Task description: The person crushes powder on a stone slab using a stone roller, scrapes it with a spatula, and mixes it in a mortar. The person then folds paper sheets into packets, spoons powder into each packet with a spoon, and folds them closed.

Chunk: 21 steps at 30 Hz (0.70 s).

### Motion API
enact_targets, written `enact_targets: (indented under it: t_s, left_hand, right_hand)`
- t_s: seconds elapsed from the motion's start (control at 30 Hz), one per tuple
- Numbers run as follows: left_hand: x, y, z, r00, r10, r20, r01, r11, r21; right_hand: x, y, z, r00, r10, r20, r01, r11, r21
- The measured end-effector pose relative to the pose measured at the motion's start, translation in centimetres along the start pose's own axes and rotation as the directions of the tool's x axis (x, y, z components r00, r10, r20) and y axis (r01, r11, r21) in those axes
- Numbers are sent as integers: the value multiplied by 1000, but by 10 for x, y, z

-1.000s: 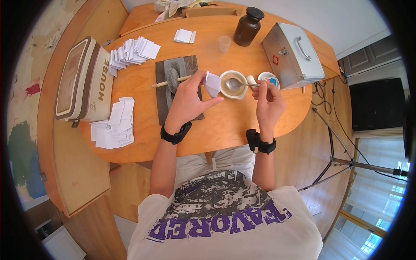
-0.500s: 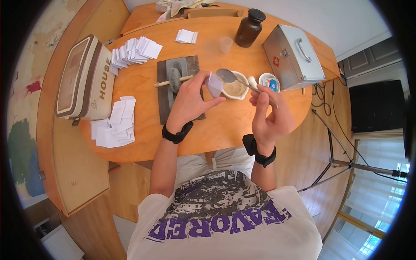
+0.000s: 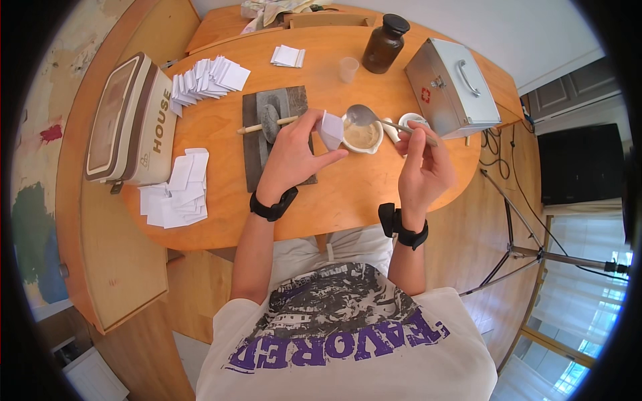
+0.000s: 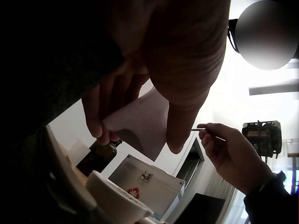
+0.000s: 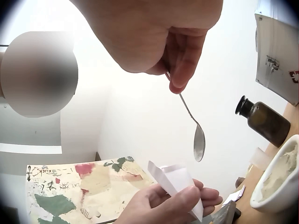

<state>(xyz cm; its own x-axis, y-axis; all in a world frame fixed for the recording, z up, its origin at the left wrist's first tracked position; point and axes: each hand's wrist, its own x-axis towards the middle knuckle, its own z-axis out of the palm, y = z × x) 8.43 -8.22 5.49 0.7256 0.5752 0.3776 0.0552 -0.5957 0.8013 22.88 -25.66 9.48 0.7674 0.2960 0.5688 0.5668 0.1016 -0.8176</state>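
My left hand (image 3: 294,160) holds a folded white paper packet (image 3: 331,129) between thumb and fingers; the right wrist view shows its mouth opening upward. In my right hand (image 3: 426,167) the handle of a metal spoon (image 3: 361,115) is pinched. Its bowl is raised over the far rim of a white mortar (image 3: 378,146), just right of the packet, with some pale residue on it. Beige powder (image 3: 362,136) lies inside the mortar. A white pestle (image 3: 391,129) rests beside it, near a small white dish (image 3: 409,118) partly covered by the right hand.
A dark slab with a grey stone (image 3: 269,123) and a wooden stick lies under the left hand. Farther back stand a plastic cup (image 3: 348,69), a brown bottle (image 3: 384,43) and a metal case (image 3: 455,87). Paper packets (image 3: 208,80) and loose papers (image 3: 180,190) lie left, near a beige box (image 3: 144,127).
The spoon has come up out of the mortar to beside the packet, then shifted slightly right. My left hand and the packet have stayed almost still.
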Motion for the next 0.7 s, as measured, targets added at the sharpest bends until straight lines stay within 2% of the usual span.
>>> enact_targets:
  t_s: [0.07,0.13,0.23,0.47,0.7]
  left_hand:
    - [1,1,0,1000,14,-3,-14,1000,1]
    - [1,2,-1,1000,27,-6,-27,1000,2]
    - [1,2,-1,999,42,-14,-42,999,13]
    - [1,1,-1,999,40,-12,-39,999,16]
    - [1,1,0,999,50,-20,-50,999,10]
  right_hand:
    - [3,15,-4,999,37,23,-36,999,-39]
    - [3,30,-6,988,-33,150,67,972,-225]
    - [-5,48,-4,985,-42,169,86,962,-260]
    - [-12,62,4,984,-48,174,88,970,-228]
    - [-13,67,5,986,66,156,-40,986,-162]
